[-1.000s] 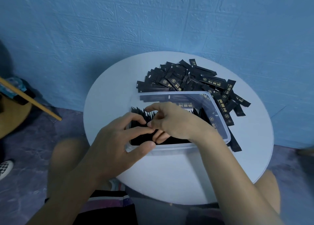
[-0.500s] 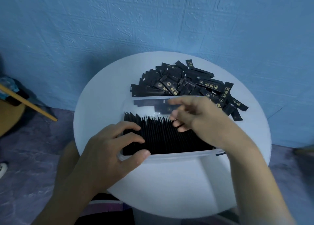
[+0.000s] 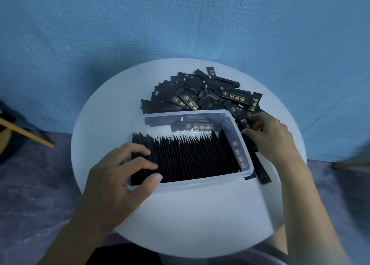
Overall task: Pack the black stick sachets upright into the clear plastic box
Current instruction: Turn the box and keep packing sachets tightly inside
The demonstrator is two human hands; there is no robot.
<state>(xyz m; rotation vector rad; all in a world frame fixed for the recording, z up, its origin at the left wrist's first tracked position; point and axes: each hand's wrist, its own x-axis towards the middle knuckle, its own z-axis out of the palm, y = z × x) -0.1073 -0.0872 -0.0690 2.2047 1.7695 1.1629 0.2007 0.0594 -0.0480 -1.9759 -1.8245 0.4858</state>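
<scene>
Left hand is curled round the sachets in the box under it. A loose sachet is pinched by the right hand, with the pile just beyond.

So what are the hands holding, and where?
Left hand grips the clear box's left end, fingers on upright sachets' tops. Right hand pinches loose sachets at the pile's right edge.

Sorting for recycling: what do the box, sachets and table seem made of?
Box: clear, slightly cloudy plastic; sachets show through its walls. Sachets: probably matte black film or foil laminate, thin and gold-printed. Table: smooth matte white top; material can't be told.
</scene>
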